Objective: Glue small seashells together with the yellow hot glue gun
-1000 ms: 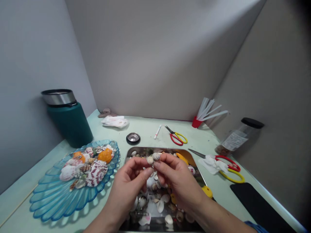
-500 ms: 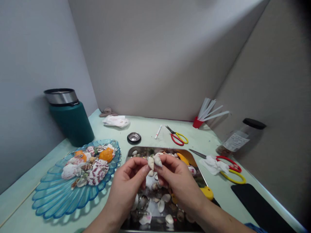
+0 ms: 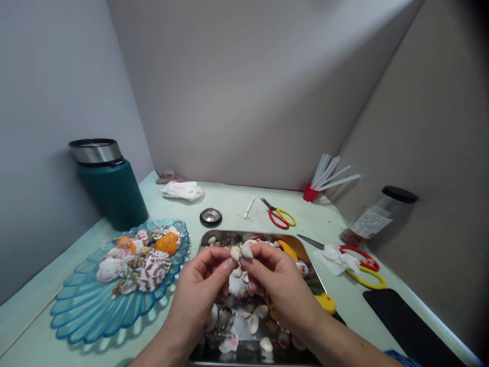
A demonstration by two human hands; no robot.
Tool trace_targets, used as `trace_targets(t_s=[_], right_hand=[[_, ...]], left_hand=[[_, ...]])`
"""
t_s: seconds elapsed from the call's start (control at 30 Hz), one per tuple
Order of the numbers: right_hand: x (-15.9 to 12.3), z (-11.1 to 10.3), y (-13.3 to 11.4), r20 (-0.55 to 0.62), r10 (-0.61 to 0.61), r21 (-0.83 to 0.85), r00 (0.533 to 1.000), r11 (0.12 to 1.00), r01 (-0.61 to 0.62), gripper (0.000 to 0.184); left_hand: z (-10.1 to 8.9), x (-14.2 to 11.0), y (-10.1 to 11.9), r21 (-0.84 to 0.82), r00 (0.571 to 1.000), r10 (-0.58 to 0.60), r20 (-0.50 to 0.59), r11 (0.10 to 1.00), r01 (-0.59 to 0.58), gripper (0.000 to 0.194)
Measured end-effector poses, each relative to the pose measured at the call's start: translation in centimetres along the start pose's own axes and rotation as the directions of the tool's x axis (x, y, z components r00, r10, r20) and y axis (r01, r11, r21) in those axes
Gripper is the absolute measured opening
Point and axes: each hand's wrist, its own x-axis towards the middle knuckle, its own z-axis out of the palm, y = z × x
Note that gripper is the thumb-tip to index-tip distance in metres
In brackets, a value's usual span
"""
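My left hand pinches a small whitish spiral seashell between thumb and fingers. In my right hand is a second spiral seashell, pale and greyish. The two shells are side by side, close together or touching; I cannot tell which. Both hands are over a metal tray of loose shells, among them a white shell near its front edge. A yellow-handled tool lies by my right wrist, partly hidden under my forearm.
A blue scalloped dish of decorated shells stands left, before a green bottle. Behind the tray lie a round lid and scissors. To the right are larger scissors, crumpled tissue, a jar and a black phone-like slab.
Both shells have tilted slightly in my fingers, so the left one looks shorter and rounder now. My hands have barely shifted, and everything else stays put.
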Motion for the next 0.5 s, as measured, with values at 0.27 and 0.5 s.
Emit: trace_targets(t_s=[0.27,0.5], right_hand=[[0.05,-0.1,-0.01,0.003,0.011,-0.059,1.0,0.998,-0.011,0.02],[0.24,-0.16,0.57,0.011,0.013,-0.073,1.0,0.997,-0.012,0.02]], left_hand=[[-0.24,0.29,-0.23,-0.055,0.999,-0.036,-0.01,0.998,0.035,0.019],[-0.44,0.26,-0.45,-0.087,1.0,-0.03,-0.003,0.996,0.03,0.017]])
